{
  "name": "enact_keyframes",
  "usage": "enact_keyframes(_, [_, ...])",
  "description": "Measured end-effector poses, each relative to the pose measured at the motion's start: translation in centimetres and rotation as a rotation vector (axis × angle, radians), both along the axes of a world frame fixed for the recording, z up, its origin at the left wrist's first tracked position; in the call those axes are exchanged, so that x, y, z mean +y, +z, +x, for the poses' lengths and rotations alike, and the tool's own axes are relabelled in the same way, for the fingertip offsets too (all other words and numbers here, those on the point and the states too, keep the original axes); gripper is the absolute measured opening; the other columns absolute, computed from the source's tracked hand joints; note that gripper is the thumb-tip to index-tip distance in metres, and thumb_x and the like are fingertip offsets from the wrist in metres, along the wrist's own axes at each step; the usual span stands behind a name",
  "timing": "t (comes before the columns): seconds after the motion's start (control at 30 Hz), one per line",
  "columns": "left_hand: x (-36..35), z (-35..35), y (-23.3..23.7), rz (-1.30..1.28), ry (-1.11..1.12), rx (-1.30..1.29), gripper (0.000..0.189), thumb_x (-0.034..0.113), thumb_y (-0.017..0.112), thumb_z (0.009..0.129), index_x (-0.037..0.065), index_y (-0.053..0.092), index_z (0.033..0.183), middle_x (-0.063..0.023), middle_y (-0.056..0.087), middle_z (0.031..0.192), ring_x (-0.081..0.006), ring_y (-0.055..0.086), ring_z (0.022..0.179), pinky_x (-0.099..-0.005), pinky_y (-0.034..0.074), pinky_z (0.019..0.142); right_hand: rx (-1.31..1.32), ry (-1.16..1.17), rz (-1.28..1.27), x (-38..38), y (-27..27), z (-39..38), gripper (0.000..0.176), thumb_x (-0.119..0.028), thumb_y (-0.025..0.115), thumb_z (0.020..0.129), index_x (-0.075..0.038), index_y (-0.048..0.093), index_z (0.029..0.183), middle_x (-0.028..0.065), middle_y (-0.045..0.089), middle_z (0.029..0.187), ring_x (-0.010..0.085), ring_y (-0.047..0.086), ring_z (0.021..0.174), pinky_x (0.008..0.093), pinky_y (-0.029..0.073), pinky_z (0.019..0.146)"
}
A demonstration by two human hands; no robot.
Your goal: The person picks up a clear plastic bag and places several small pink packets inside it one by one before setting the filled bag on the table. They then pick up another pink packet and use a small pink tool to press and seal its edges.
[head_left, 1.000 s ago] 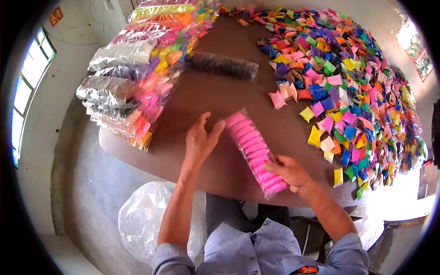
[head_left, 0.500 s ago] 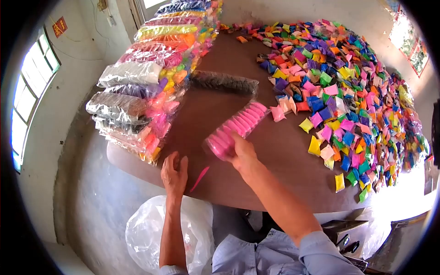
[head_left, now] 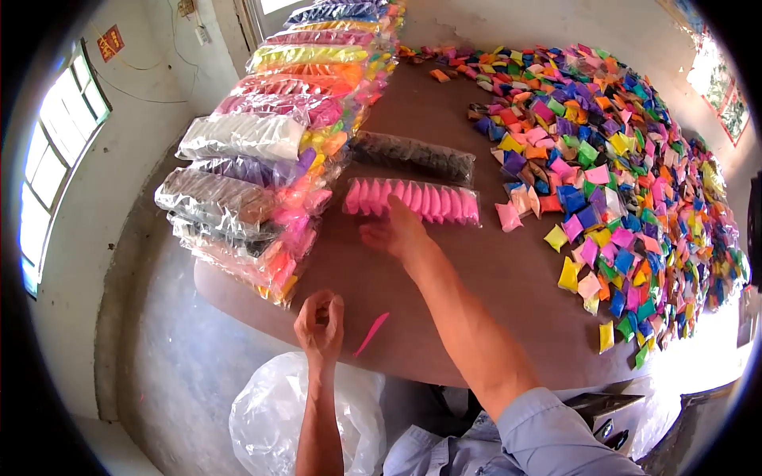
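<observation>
A clear bag of pink packets (head_left: pixel 432 201) lies on the brown table, just in front of a bag of black packets (head_left: pixel 417 157). My right hand (head_left: pixel 397 232) is at the near edge of the pink bag, fingers apart, partly overlapping it. Near the table's front edge my left hand (head_left: pixel 320 324) is closed with curled fingers; nothing shows in it. A thin pink strip (head_left: pixel 371 333) lies on the table to the right of my left hand.
Stacked bags of coloured packets (head_left: pixel 238 140) line the table's left side. A large pile of small loose coloured packets (head_left: pixel 587 186) covers the right side. A clear plastic bag (head_left: pixel 298 412) hangs below the front edge, and a window (head_left: pixel 65 139) is at the left.
The pink bag has gone from my right hand's grip to lying flat beside the black bag. My right hand has opened. My left hand's fingers have curled in.
</observation>
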State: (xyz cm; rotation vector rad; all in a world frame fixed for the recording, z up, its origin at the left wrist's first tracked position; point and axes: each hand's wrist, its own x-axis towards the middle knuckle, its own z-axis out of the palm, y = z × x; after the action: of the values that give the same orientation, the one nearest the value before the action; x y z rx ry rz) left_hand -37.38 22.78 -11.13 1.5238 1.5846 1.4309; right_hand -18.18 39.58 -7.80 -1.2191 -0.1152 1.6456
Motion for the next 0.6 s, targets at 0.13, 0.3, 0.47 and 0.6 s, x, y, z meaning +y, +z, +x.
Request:
enact_keyframes(0.13, [0.0,0.1,-0.1,-0.010,-0.001,-0.005,0.018,0.013,0.073,0.099,-0.001,0.074,0.110,-0.0061,0.075,0.094,-0.0119,0.068,0.084,-0.0271,0.054,0.076,-0.115,0.364,0.069,-2.6,0.3,1.3,0.050,-0.051,0.056,0.107,-0.006,0.073,0.122,0.0176,0.077,0.101,0.0277,0.077,0.087,0.0419,0.063,0.072])
enact_keyframes(0.3, [0.1,0.4,0.0,0.049,0.027,0.030,0.017,0.011,0.074,0.099,-0.002,0.074,0.109,-0.0077,0.075,0.092,-0.0137,0.069,0.084,-0.0280,0.055,0.076,-1.216,0.203,0.410,-7.5,-0.2,6.1,0.039,-0.040,0.069,0.100,-0.004,0.078,0.114,0.0152,0.079,0.099,0.0281,0.078,0.087,0.0412,0.061,0.079])
enact_keyframes(0.47, [0.0,0.4,0.1,0.035,0.037,0.066,0.015,0.010,0.074,0.098,-0.002,0.073,0.107,-0.0077,0.074,0.090,-0.0139,0.067,0.081,-0.0282,0.054,0.074,-1.307,0.290,0.627,-6.6,-2.2,6.2,0.031,-0.029,0.073,0.097,-0.007,0.077,0.118,0.0170,0.079,0.105,0.0350,0.076,0.095,0.0461,0.059,0.085])
enact_keyframes(0.6, [-0.1,0.5,0.5,0.026,0.053,0.072,0.013,0.009,0.073,0.098,-0.002,0.073,0.105,-0.0070,0.073,0.087,-0.0128,0.065,0.078,-0.0279,0.053,0.072,-1.446,0.233,0.732,-4.3,-2.7,5.4,0.037,-0.029,0.071,0.098,-0.007,0.072,0.128,0.0175,0.078,0.106,0.0381,0.074,0.102,0.0495,0.058,0.088])
